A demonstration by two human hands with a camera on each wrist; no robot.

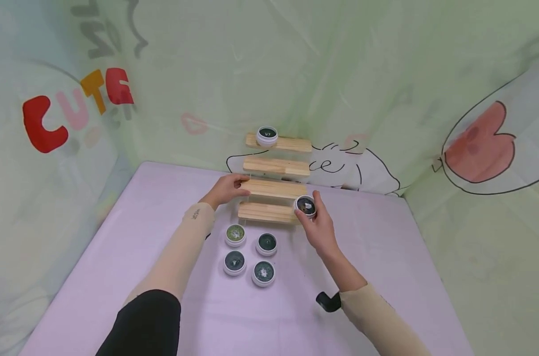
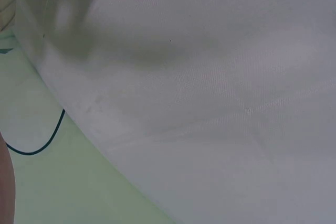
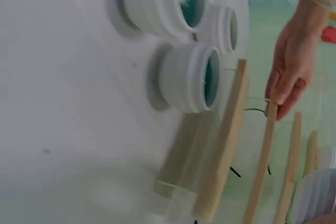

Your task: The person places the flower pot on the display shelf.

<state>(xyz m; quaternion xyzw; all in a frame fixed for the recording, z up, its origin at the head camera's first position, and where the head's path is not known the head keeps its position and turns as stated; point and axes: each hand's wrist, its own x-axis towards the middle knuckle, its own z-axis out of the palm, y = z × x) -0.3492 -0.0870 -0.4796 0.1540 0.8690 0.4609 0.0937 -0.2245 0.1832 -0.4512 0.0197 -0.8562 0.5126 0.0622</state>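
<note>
My right hand [image 1: 319, 228] grips a small white jar [image 1: 306, 206] with dark contents and a pale fleck on top, holding it by the right ends of the lower shelves. The jar's ribbed side also shows at the corner of the right wrist view. My left hand [image 1: 225, 190] pinches the left end of the second shelf from the bottom [image 1: 274, 188], thumb on one face; the right wrist view shows this hold on the shelf end too. The stepped stand has wooden shelves on clear side supports. On its top shelf [image 1: 296, 144] sits a white jar [image 1: 267, 135] with dark green contents.
In front of the stand, several white jars stand in a loose group on the pale cloth-covered table [image 1: 367, 247], among them a light green one [image 1: 236, 233] and a speckled dark one [image 1: 263, 272]. A printed curtain [image 1: 287, 64] hangs behind. Black wrist gear [image 1: 328, 301] juts from my right sleeve.
</note>
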